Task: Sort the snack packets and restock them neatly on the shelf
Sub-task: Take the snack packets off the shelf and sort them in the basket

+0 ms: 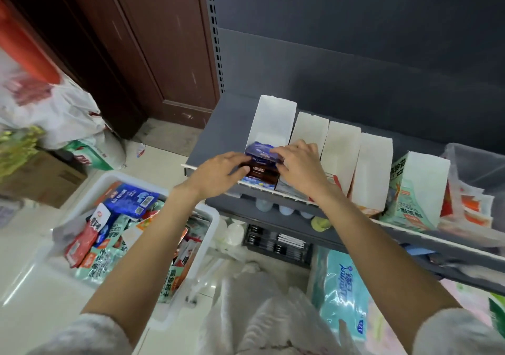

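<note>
Blue and brown snack packets [261, 163] stand in the leftmost white display box [273, 120] on the grey shelf [218, 125]. My left hand [221, 173] grips the packets from the left side. My right hand [297, 163] holds them from the right, fingers curled over their tops. Below on the left, a white bin [191, 272] holds several mixed packets, with a blue packet [131, 197] on top.
More white display boxes [341, 150] line the shelf to the right, then a green printed box [415, 191] and a clear tub [475, 180]. A tissue pack [341, 286] and plastic bags [262, 313] lie below. Bags and a cardboard carton [41, 177] sit at left.
</note>
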